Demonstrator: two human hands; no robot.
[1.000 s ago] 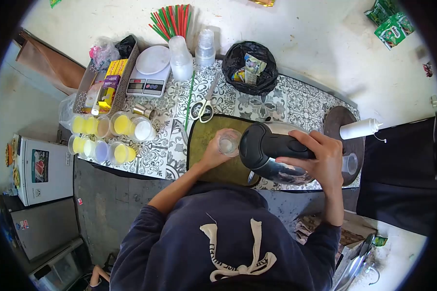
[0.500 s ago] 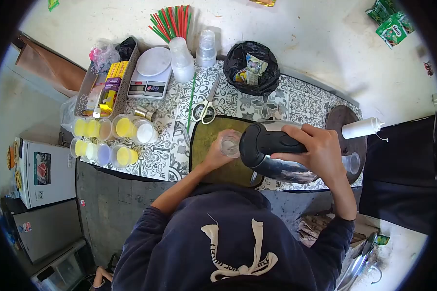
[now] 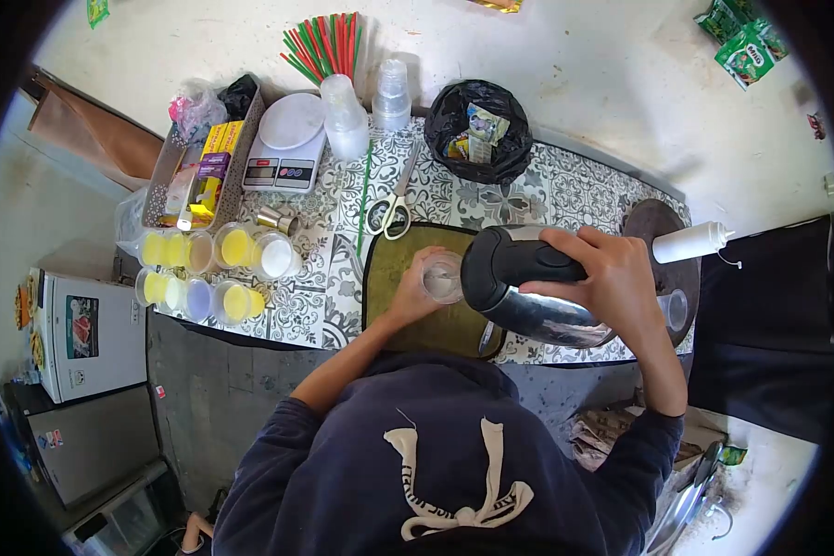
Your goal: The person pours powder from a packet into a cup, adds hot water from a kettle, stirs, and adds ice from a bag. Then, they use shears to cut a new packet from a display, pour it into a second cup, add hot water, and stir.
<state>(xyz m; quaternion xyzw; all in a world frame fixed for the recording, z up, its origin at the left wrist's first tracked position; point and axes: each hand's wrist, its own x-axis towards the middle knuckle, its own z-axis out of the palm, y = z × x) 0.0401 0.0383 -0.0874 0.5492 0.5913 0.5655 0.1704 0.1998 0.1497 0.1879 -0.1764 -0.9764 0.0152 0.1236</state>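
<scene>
Over the greenish mat (image 3: pixel 440 332), going by the head view (the only one we've got), the left hand (image 3: pixel 415 295) has its fingers wrapped round a clear cup (image 3: pixel 442 276), and the right hand (image 3: pixel 610 280) is gripping the black handle of a shiny kettle (image 3: pixel 556 322). Cup's right up against the kettle's black front end, or near enough — I can't tell if they touch, or whether anything's running out. What bugs me from where I'm standing: tip that kettle too far and it could slosh over the rim onto the left fingers, nasty if it's hot (no way to tell). Let the cup drift off line and the mat gets it instead. Squeeze too hard and, if it's as flimsy as it looks, the cup might buckle. Also, another clear cup (image 3: pixel 676 309) stands just beyond the right wrist — one careless backswing could knock it. Scissors (image 3: pixel 396 215) lie past the mat, out of the way imo.
</scene>
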